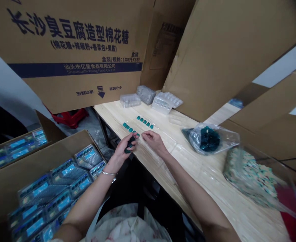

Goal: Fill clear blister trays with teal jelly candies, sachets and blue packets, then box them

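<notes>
My left hand [127, 145] is closed around several dark teal pieces [130, 145] at the table's near edge. Close beside it, my right hand [154, 140] has its thumb and fingertips pinched together; whatever they may hold is too small to make out. Just beyond my left fingertips runs a row of small teal pieces [129, 129], partly covered by that hand. A second row of teal pieces [144, 122] lies farther back, roughly parallel. Clear plastic trays [173, 146], hard to see, lie flat on the wooden table around the rows.
Stacked clear trays [130, 100] stand at the back. A bag of teal pieces [209, 138] and a clear tub of pale, multicoloured pieces [251, 173] are on the right. Large cardboard boxes [87, 77] wall the back. A carton of blue-labelled packs [62, 173] stands at left.
</notes>
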Demonstrator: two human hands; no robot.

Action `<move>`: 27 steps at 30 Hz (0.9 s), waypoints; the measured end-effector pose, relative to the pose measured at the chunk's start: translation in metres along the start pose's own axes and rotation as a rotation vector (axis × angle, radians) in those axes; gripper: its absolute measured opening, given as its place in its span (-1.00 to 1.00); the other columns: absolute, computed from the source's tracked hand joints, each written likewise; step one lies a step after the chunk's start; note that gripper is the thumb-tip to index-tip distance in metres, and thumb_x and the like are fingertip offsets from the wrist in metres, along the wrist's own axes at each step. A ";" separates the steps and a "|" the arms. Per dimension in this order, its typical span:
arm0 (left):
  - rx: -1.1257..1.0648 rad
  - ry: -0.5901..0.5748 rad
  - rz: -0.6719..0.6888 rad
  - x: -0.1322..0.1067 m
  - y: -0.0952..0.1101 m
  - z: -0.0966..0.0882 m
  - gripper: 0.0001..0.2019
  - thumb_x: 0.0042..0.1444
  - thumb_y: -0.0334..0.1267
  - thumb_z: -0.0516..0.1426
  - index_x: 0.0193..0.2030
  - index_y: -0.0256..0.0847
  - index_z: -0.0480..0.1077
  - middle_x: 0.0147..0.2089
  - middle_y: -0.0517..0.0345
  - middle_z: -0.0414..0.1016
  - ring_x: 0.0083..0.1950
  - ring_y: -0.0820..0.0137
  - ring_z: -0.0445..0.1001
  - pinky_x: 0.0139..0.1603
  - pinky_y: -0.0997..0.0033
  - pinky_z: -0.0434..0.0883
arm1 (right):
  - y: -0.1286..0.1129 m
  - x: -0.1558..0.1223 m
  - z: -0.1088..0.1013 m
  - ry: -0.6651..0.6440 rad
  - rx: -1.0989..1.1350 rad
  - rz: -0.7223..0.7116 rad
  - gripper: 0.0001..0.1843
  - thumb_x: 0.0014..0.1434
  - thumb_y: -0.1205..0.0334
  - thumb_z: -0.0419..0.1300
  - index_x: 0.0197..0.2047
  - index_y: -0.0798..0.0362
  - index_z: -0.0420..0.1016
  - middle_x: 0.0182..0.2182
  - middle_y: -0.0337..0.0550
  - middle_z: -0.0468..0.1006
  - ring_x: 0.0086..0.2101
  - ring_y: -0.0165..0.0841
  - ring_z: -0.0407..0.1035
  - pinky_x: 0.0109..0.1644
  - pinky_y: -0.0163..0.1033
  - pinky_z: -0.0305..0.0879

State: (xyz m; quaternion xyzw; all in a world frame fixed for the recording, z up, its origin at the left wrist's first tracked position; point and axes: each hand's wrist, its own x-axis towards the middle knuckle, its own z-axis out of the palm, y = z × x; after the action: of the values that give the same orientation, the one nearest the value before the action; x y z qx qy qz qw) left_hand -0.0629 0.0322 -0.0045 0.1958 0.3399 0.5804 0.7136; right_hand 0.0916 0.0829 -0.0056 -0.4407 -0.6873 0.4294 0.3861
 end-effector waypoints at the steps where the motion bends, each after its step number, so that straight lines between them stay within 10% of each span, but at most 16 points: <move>1: -0.042 -0.023 -0.018 0.001 -0.001 0.005 -0.79 0.10 -0.20 0.16 -0.22 -0.34 0.43 -0.33 0.11 0.38 -0.58 0.69 0.17 -0.78 0.80 -0.03 | -0.007 -0.007 -0.004 -0.035 0.129 0.088 -0.77 0.08 0.07 0.20 -0.27 0.05 0.45 -0.33 -0.10 0.58 -0.34 -0.31 0.48 -0.16 -0.14 0.38; 12: -0.012 -0.149 -0.066 0.004 -0.042 0.069 -0.70 0.13 -0.14 0.15 -0.07 -0.28 0.44 -0.29 0.11 0.41 -0.59 0.69 0.17 -0.79 0.78 -0.02 | -0.019 -0.051 -0.045 0.199 0.510 0.233 -0.61 -0.16 0.10 0.39 -0.31 0.08 0.38 -0.51 -0.25 0.57 -0.49 -0.41 0.46 -0.29 -0.27 0.32; 27: 0.511 -0.031 0.088 0.000 -0.067 0.084 -0.66 -0.15 -0.17 0.33 -0.21 -0.25 0.47 -0.65 0.35 0.28 -0.67 0.63 0.17 -0.71 0.66 0.04 | -0.007 -0.074 -0.086 0.249 0.434 0.195 -0.64 -0.10 0.07 0.33 -0.22 0.07 0.54 -0.48 -0.24 0.53 -0.48 -0.46 0.36 -0.33 -0.30 0.32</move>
State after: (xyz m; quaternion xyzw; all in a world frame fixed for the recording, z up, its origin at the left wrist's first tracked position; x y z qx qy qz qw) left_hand 0.0434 0.0251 0.0090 0.3933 0.4555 0.5032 0.6203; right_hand 0.1912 0.0330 0.0184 -0.4611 -0.4805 0.5446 0.5098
